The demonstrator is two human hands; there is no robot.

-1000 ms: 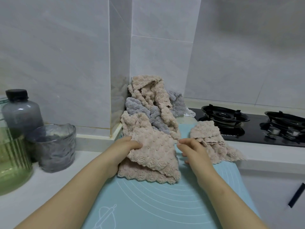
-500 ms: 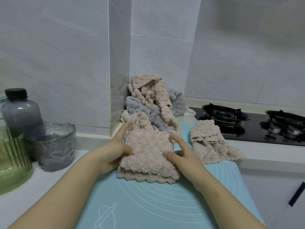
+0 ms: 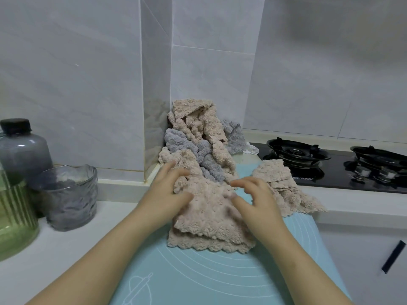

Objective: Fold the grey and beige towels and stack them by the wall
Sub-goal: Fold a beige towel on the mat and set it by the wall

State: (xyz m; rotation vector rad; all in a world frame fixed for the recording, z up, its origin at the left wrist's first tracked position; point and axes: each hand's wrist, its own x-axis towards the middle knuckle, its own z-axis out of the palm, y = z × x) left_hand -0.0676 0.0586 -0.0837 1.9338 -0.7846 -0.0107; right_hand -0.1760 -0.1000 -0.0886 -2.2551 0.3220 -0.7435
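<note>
Early yet: flattening one folded beige towel (image 3: pixel 209 219) mid-way along the mat (image 3: pixel 198 280) with left hand (image 3: pixel 167 190) and right hand (image 3: pixel 255 201), fingers spread, apparently gripping nothing (blurred); rumpled second towel (image 3: pixel 284 188) on the mat's right edge and grey-and-beige heap (image 3: pixel 198 146) past its far end left to fold.

Both arms are bare as far as the lower edge of the view, the left forearm (image 3: pixel 99 260) and the right forearm (image 3: pixel 304 267) alike. The left hand (image 3: pixel 167 194) and right hand (image 3: pixel 257 199) are bare too, slim-fingered, with fingertips slightly blurred.
</note>
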